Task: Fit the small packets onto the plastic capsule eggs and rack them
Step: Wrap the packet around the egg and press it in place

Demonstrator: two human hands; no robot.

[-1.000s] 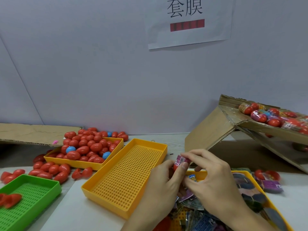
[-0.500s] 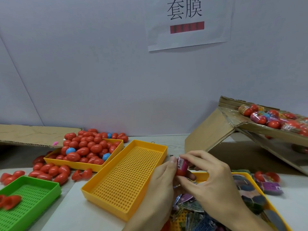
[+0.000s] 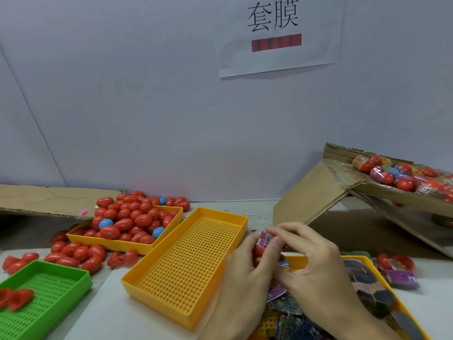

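Observation:
Both hands meet low in the middle of the view around one red capsule egg [image 3: 259, 251] with a pink printed packet [image 3: 265, 238] over its top. My left hand [image 3: 245, 276] grips the egg from the left, thumb on the packet. My right hand [image 3: 311, 266] pinches the packet from the right, fingers curled over it. They hover above a yellow tray [image 3: 297, 260] holding several flat packets. An empty perforated yellow tray [image 3: 188, 263] lies just left of the hands. Farther left a yellow tray [image 3: 117, 242] is heaped with red and a few blue eggs.
A tilted cardboard box [image 3: 316, 192] at the right carries several wrapped eggs [image 3: 382, 173]. A green tray [image 3: 49, 290] with red shell halves lies at the lower left. Loose red eggs [image 3: 73, 251] lie on the table around it. Flat cardboard [image 3: 49, 200] rests at the back left.
The packet has slid further down over the egg between my fingers. Both hands stay in nearly the same spot, shifted slightly down.

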